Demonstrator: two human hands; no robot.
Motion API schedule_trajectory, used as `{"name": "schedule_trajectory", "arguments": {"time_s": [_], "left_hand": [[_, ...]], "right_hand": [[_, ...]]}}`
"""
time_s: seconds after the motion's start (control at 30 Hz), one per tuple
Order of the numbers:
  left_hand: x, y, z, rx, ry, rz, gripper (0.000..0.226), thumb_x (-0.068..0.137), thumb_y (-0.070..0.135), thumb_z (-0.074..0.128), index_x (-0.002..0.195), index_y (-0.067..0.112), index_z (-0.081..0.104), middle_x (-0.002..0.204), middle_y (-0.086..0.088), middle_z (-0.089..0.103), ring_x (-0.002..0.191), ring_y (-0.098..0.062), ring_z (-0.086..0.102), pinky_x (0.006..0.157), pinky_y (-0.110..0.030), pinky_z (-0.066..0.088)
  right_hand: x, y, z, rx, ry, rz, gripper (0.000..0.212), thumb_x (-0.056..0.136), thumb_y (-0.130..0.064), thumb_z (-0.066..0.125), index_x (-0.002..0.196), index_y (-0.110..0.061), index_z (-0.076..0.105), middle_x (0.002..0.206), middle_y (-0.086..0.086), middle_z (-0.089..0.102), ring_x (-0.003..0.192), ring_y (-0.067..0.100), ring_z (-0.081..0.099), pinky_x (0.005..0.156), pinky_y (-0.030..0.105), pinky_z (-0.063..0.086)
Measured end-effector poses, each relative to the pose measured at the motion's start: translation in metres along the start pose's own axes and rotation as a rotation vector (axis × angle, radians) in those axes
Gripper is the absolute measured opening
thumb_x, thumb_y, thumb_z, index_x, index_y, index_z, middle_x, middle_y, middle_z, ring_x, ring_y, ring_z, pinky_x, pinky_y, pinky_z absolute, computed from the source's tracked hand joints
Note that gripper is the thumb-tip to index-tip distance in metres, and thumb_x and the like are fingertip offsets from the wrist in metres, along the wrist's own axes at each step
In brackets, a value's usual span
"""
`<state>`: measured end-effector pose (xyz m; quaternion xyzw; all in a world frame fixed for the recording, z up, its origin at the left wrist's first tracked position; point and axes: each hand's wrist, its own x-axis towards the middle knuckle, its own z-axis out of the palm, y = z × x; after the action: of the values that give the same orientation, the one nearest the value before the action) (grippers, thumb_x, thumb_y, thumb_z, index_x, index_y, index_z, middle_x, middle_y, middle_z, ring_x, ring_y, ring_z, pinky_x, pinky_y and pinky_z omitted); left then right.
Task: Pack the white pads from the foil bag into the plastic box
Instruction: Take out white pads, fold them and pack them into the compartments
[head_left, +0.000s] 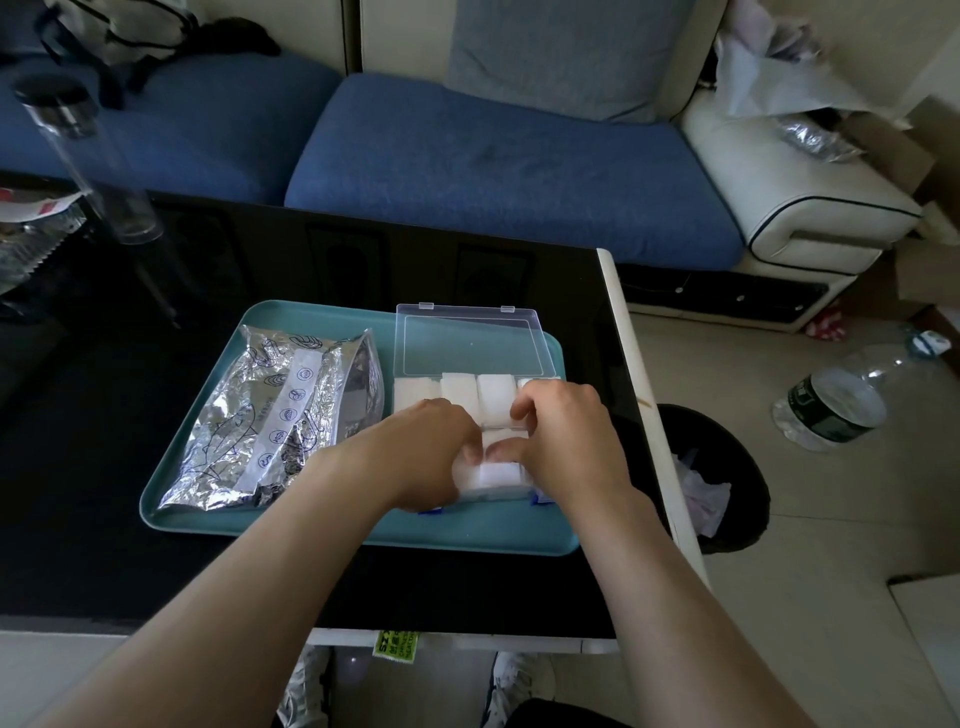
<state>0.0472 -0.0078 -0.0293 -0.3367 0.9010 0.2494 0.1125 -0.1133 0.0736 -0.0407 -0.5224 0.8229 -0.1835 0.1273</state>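
Gripping: left hand (431, 452) and right hand (561, 441) clutch puffy white square pads (493, 397).
Box: clear plastic box (467, 343), lid raised, pads rowed inside.
Bag: crinkled silver foil bag (270, 415), left of box.

Single head view: wide-angle, facing forward-down, close above plastic box (470, 343) on tray (467, 530); sofa (493, 171) beyond table (260, 260).

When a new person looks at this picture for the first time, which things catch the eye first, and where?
The left hand and right hand meet at the centre, curled fingers on the white pads in the plastic box, whose clear lid stands open behind. Left of the box, on the same teal tray, lies the crumpled foil bag.
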Motion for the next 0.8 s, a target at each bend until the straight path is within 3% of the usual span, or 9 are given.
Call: {"name": "schedule_trajectory", "arguments": {"time_s": [0.13,0.27,0.47,0.6,0.7,0.8], "left_hand": [[0.001,0.004,0.002,-0.015,0.014,0.022,0.042,0.092,0.020,0.070,0.132,0.023,0.062,0.130,0.001,0.055,0.128,-0.017,0.048,0.088,-0.023,0.035],[0.004,0.010,0.004,-0.007,0.009,0.020,0.034,0.089,0.025,0.073,0.121,0.016,0.066,0.121,-0.003,0.059,0.114,-0.021,0.051,0.086,-0.028,0.041],[0.008,0.007,0.006,-0.015,0.024,0.027,0.030,0.088,0.029,0.074,0.115,0.023,0.063,0.106,0.006,0.050,0.101,-0.016,0.044,0.084,-0.029,0.039],[0.006,0.005,0.003,-0.029,0.025,0.030,0.029,0.091,0.018,0.068,0.119,0.023,0.065,0.109,0.007,0.054,0.105,-0.014,0.047,0.090,-0.030,0.046],[0.000,0.009,-0.006,-0.102,0.112,0.003,0.029,0.092,0.010,0.055,0.110,0.024,0.074,0.104,0.010,0.064,0.105,-0.011,0.057,0.094,-0.031,0.052],[-0.001,0.004,-0.015,-0.207,0.351,-0.093,0.021,0.089,0.018,0.056,0.094,0.027,0.075,0.094,0.004,0.071,0.091,-0.021,0.069,0.085,-0.040,0.060]], "right_hand": [[0.000,-0.003,-0.004,-0.019,-0.020,0.070,0.037,0.074,-0.035,0.096,0.096,-0.015,0.073,0.092,0.001,0.066,0.081,0.019,0.063,0.068,0.034,0.056],[-0.002,-0.007,-0.006,-0.061,-0.028,0.100,0.028,0.082,-0.037,0.088,0.090,-0.014,0.073,0.086,0.002,0.067,0.076,0.020,0.066,0.067,0.033,0.059],[0.001,-0.003,0.000,0.029,-0.018,0.140,0.017,0.084,-0.014,0.084,0.099,-0.019,0.077,0.099,0.004,0.068,0.083,0.016,0.066,0.065,0.024,0.052],[-0.001,-0.002,0.000,-0.028,-0.015,0.122,0.013,0.085,-0.016,0.082,0.095,-0.023,0.079,0.096,0.000,0.070,0.080,0.016,0.066,0.063,0.024,0.051],[-0.002,-0.005,-0.003,-0.043,0.003,0.093,0.007,0.089,-0.016,0.078,0.092,-0.021,0.080,0.089,-0.002,0.070,0.076,0.016,0.065,0.061,0.025,0.051],[-0.001,-0.012,-0.002,-0.067,-0.101,0.079,0.018,0.088,-0.007,0.060,0.090,-0.016,0.075,0.086,0.003,0.067,0.080,0.025,0.064,0.055,0.025,0.044]]}}
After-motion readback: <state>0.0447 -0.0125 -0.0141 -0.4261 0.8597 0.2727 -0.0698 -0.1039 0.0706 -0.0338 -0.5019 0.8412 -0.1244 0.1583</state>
